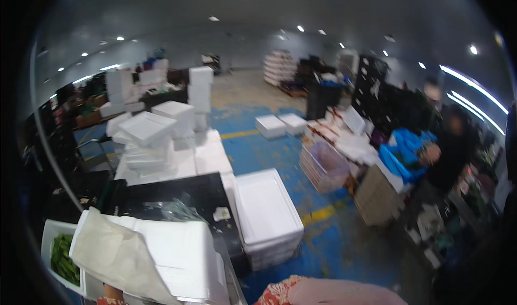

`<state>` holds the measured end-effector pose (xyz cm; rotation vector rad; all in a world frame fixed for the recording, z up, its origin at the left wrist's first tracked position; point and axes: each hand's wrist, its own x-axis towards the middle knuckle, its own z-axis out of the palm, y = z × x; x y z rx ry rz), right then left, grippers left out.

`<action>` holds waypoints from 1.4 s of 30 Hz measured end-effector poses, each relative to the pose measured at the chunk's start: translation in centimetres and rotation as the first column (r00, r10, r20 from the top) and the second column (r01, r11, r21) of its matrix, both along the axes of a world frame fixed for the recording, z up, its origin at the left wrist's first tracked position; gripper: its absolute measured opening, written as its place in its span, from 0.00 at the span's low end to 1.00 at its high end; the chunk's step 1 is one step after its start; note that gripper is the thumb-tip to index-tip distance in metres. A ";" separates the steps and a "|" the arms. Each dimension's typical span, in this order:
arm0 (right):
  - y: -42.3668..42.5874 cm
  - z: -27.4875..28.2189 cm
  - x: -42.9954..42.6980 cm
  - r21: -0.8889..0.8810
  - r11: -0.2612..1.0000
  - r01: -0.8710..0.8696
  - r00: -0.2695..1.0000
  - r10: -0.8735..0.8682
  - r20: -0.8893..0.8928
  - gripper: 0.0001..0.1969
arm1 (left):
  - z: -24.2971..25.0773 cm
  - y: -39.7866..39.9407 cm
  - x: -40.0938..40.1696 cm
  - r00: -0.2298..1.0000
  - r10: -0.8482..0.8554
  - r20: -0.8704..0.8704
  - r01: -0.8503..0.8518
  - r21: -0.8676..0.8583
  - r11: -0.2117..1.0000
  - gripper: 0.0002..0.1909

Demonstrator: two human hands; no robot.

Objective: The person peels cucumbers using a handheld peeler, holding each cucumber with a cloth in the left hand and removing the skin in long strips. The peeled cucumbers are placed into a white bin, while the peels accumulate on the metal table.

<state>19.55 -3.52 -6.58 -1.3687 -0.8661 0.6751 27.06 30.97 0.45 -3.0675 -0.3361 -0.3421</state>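
Observation:
At the bottom left, a small part of my left hand (113,292) and its patterned cuff show below a beige sheet (115,252). The sheet hides the fingers, so their grip cannot be told. It drapes over the left side of a white foam box (177,244), close to that hand. Left of the box stands a white container (47,240) holding long green vegetables (64,260), perhaps peppers. My right hand is out of view; only pink and red-patterned clothing appears at the bottom edge.
Behind the foam box lies a black surface (181,190) with crumpled clear plastic (181,210). Stacked foam trays (262,208) stand to its right, more foam boxes (149,127) beyond. Across the blue floor are a lilac crate (323,159) and a person (452,151) beside blue plastic (404,155).

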 end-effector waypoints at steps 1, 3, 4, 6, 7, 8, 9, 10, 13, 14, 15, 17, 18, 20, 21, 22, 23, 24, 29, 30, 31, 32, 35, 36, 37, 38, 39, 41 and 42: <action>0.3 -0.1 -0.1 0.026 1.000 -0.005 1.000 0.004 0.009 0.23 | 0.0 0.0 -0.1 1.000 0.000 -0.003 0.000 0.009 1.000 0.34; 0.7 -0.1 -0.1 0.056 0.998 -0.009 1.000 0.008 0.014 0.23 | 0.0 -0.1 -0.1 1.000 0.007 -0.005 -0.007 0.011 1.000 0.33; 0.6 -0.1 -0.3 0.067 0.998 -0.001 1.000 0.000 0.008 0.23 | 0.0 -0.4 0.0 1.000 0.002 -0.009 -0.002 0.013 1.000 0.33; 0.3 0.1 -0.4 0.077 0.997 0.011 1.000 -0.012 0.009 0.23 | 0.1 -1.1 0.3 1.000 -0.013 -0.003 0.013 0.006 1.000 0.33; 0.2 0.0 -0.7 0.082 0.996 0.021 1.000 -0.021 0.001 0.23 | 0.0 -1.3 0.3 1.000 -0.023 -0.012 0.023 0.008 1.000 0.33; 0.2 0.1 -0.7 0.081 0.996 0.025 1.000 -0.025 -0.001 0.23 | 0.1 -1.5 0.5 1.000 -0.028 -0.006 0.028 0.006 1.000 0.33; 0.1 0.0 -0.9 0.081 0.996 0.023 1.000 -0.022 -0.008 0.23 | 0.1 -1.7 0.3 1.000 -0.027 -0.008 0.027 0.003 1.000 0.33; 0.1 -0.1 -1.1 0.084 0.996 0.021 1.000 -0.020 -0.017 0.23 | 0.0 -1.5 0.2 1.000 -0.024 -0.011 0.024 0.002 1.000 0.33; 0.6 0.1 -1.2 0.072 0.997 0.013 1.000 -0.012 -0.022 0.22 | 0.2 -1.2 -0.1 1.000 -0.015 0.004 0.015 -0.008 1.000 0.33; 0.3 -0.1 -1.3 0.066 0.998 0.024 0.999 -0.022 -0.033 0.22 | -0.1 -1.6 -0.1 1.000 -0.027 0.002 0.027 -0.019 0.999 0.33; 0.8 -0.2 -1.4 0.078 0.997 -0.007 0.999 0.010 -0.038 0.22 | 0.0 -1.2 -0.7 1.000 -0.014 -0.006 0.014 -0.006 1.000 0.33; 1.2 -0.1 -1.7 0.089 0.995 -0.043 0.997 0.047 -0.052 0.22 | 0.3 -1.5 -1.6 1.000 -0.007 -0.011 0.007 0.003 1.000 0.33; 1.3 -0.1 -1.9 0.086 0.994 -0.060 0.996 0.065 -0.061 0.22 | 0.4 -1.7 -2.1 1.000 0.002 -0.011 -0.002 0.003 1.000 0.33; 1.6 0.1 -2.2 0.081 0.992 -0.092 0.993 0.098 -0.067 0.22 | 0.6 -1.9 -3.2 1.000 0.025 -0.009 -0.025 -0.003 1.000 0.33; 1.9 0.0 -2.7 0.079 0.991 -0.110 0.990 0.116 -0.074 0.22 | 0.5 -1.7 -4.1 0.999 0.033 -0.015 -0.033 -0.006 0.999 0.33; 2.2 0.0 -2.9 0.079 0.988 -0.132 0.987 0.139 -0.081 0.22 | 0.5 -1.7 -4.5 0.999 0.046 -0.012 -0.046 -0.008 0.999 0.33; 2.5 -0.1 -3.2 0.076 0.985 -0.156 0.983 0.163 -0.087 0.22 | 0.4 -1.6 -5.3 0.998 0.057 -0.014 -0.057 -0.014 0.998 0.33; 2.9 -0.5 -3.6 0.072 0.982 -0.177 0.978 0.184 -0.099 0.22 | 0.3 -1.7 -6.2 0.997 0.069 -0.015 -0.069 -0.023 0.997 0.33; 2.5 -1.0 -5.6 0.052 0.955 -0.293 0.944 0.298 -0.140 0.22 | -0.1 -4.5 -8.1 0.995 0.080 -0.059 -0.084 -0.071 0.994 0.33; 2.2 -1.3 -5.6 0.033 0.950 -0.309 0.938 0.311 -0.151 0.22 | -0.8 -5.3 -8.0 0.994 0.072 -0.076 -0.079 -0.093 0.992 0.33; 1.9 -1.1 -5.7 0.027 0.945 -0.326 0.933 0.326 -0.154 0.22 | -0.7 -6.3 -8.1 0.993 0.067 -0.096 -0.077 -0.110 0.991 0.33; 1.9 -1.7 -6.4 0.022 0.937 -0.348 0.923 0.346 -0.167 0.22 | -0.9 -7.0 -8.5 0.987 0.074 -0.141 -0.092 -0.125 0.988 0.33; 2.2 -1.6 -7.4 0.019 0.910 -0.414 0.892 0.410 -0.190 0.22 | -5.8 -7.2 -9.8 0.972 -0.030 -0.235 -0.032 -0.253 0.967 0.30; 2.4 -1.1 -7.9 0.026 0.895 -0.445 0.877 0.442 -0.190 0.22 | -9.6 -5.6 -10.4 0.973 -0.115 -0.198 0.046 -0.324 0.945 0.29; 2.0 -1.6 -7.3 0.007 0.907 -0.422 0.889 0.415 -0.196 0.22 | -6.4 -8.8 -10.2 0.955 -0.120 -0.271 0.035 -0.299 0.954 0.25; 2.0 -1.6 -7.2 0.003 0.907 -0.421 0.888 0.413 -0.202 0.22 | -5.6 -10.4 -10.5 0.973 -0.041 -0.225 -0.022 -0.271 0.962 0.22; 1.8 -1.9 -6.9 -0.005 0.911 -0.413 0.891 0.403 -0.207 0.22 | -4.7 -12.1 -10.4 0.984 0.029 -0.175 -0.073 -0.253 0.965 0.19; 1.4 -1.7 -7.5 0.010 0.899 -0.439 0.873 0.429 -0.231 0.22 | -4.9 -13.1 -11.5 0.987 0.083 -0.136 -0.111 -0.214 0.971 0.18; 1.2 -1.8 -7.6 0.013 0.900 -0.437 0.871 0.426 -0.244 0.22 | -6.4 -12.6 -11.8 0.994 0.066 -0.091 -0.085 -0.218 0.972 0.20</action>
